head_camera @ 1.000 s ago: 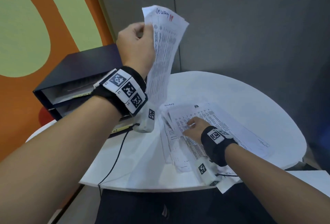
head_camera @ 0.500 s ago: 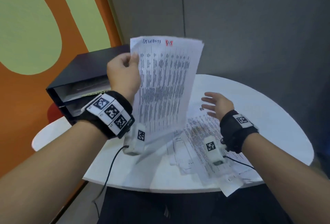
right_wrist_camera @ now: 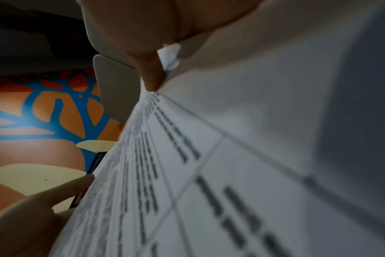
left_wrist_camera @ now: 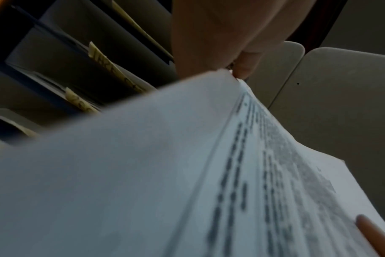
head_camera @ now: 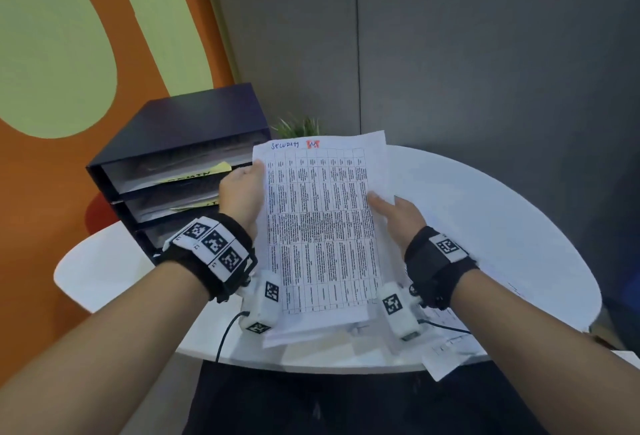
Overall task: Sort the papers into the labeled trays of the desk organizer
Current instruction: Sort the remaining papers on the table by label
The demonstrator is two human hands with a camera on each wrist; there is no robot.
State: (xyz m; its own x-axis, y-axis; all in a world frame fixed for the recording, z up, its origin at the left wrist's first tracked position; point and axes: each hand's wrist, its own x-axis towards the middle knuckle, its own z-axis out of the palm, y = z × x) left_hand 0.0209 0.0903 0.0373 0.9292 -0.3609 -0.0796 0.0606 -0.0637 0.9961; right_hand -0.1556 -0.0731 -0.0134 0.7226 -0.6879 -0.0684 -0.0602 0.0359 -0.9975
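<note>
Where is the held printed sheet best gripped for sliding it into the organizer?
Judging by its floppy, portrait pose, grip the printed sheet at mid-height on both long edges, from each side, as the left hand and right hand do, top edge free toward the organizer.

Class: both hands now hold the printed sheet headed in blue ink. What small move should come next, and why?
Probably swing the sheet left toward the organizer. The left hand and right hand grip its side edges, and the trays' yellow labels face it.
</note>
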